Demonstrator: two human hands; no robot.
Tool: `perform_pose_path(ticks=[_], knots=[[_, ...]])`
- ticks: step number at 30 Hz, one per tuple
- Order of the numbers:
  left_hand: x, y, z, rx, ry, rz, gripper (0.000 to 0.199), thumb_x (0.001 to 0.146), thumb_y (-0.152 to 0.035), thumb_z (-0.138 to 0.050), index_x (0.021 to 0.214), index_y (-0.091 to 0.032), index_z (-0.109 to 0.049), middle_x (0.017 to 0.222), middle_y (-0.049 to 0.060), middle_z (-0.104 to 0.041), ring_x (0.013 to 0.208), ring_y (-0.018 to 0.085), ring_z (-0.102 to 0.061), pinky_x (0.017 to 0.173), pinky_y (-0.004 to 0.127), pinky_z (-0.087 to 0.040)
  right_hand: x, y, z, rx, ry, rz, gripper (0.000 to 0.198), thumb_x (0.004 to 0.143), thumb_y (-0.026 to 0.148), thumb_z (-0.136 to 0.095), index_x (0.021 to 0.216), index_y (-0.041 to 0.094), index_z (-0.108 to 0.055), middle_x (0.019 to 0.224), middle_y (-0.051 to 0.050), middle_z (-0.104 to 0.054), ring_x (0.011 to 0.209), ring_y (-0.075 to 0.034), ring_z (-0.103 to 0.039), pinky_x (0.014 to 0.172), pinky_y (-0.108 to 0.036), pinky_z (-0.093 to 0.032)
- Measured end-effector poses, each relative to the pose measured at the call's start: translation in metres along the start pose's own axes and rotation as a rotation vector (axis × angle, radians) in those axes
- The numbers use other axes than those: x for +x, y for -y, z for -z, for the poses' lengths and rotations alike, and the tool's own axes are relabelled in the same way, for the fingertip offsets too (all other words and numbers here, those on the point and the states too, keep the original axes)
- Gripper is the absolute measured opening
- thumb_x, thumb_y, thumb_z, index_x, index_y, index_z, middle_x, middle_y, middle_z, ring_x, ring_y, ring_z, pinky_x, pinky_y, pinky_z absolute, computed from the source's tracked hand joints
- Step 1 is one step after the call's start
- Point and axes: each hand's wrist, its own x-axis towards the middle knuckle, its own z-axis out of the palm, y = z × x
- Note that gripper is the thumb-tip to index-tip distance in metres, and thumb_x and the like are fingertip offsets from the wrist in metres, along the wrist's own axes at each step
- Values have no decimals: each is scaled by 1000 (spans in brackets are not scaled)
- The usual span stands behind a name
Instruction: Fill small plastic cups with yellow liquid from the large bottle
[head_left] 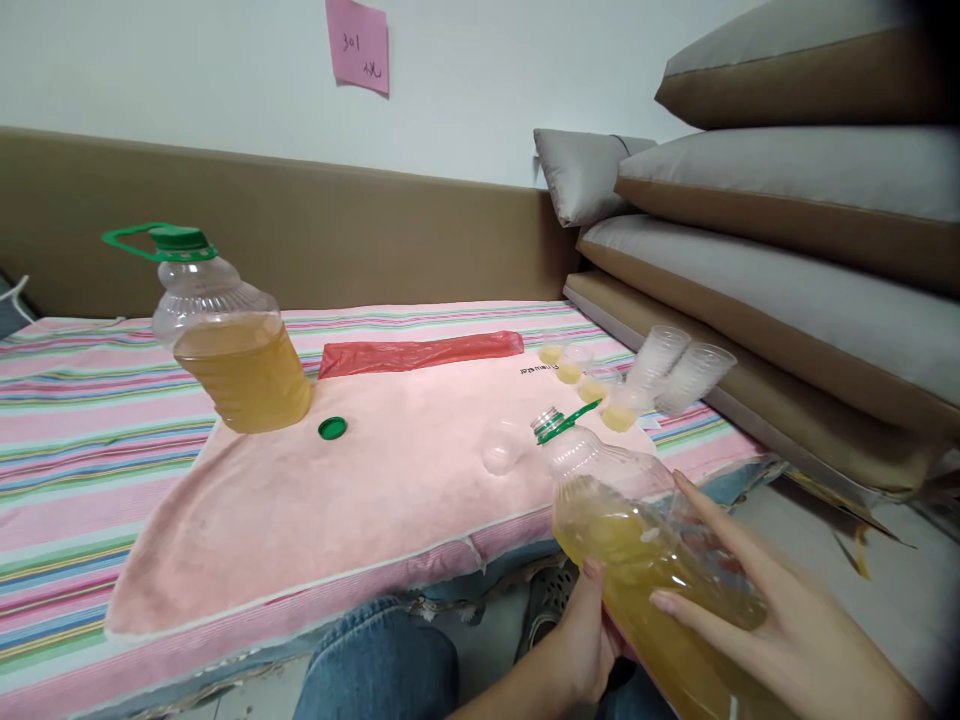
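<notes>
A large clear plastic oil bottle with yellow liquid is gripped by both my hands, tilted so its uncapped neck points up and left. My left hand supports it from below, thumb on its side. Across its upper right side my right hand spreads its fingers against the plastic. A clear plastic cup stands just left of the neck and looks empty. Several cups with a little yellow liquid, such as the near cup, line up behind the bottle. A green cap lies on the pink cloth.
A second, capped oil bottle stands at the left. Behind lies a folded red plastic bag. Stacked clear cups lean at the right beside piled cushions. The pink cloth covers a striped sheet up to the front edge.
</notes>
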Motion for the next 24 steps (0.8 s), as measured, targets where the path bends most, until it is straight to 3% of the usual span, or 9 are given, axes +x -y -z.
perform_pose_path(ticks=[4,9,14,24], knots=[[1,3,-1,7,-18,28,100,49,-93,-57,119,-23,-70,124,14,-70,123,40,-58,100,51,-47,0,-3,2,-3,14,-7,84,84,68,-62,155,38,-29,135,-7,-57,108,-37,-64,85,-53,-59],[-2,3,-6,-25,2,59,105,46,-93,-60,123,-21,-68,128,16,-67,124,40,-56,100,51,-47,0,-8,6,-72,132,-35,85,87,66,-59,157,33,-23,139,-9,-53,110,-34,-63,90,-50,-57],[-3,5,-7,-47,48,55,107,47,-94,-58,125,-20,-66,125,16,-69,122,40,-58,98,53,-48,-2,-14,7,-122,121,-32,86,85,70,-57,157,39,-21,139,-5,-54,108,-32,-64,85,-47,-60],[-2,8,-6,-93,55,84,116,46,-95,-57,137,-23,-58,141,15,-58,128,41,-53,102,54,-44,7,-20,7,-134,187,-9,83,88,68,-55,157,41,-17,134,-7,-57,112,-34,-62,88,-51,-57]])
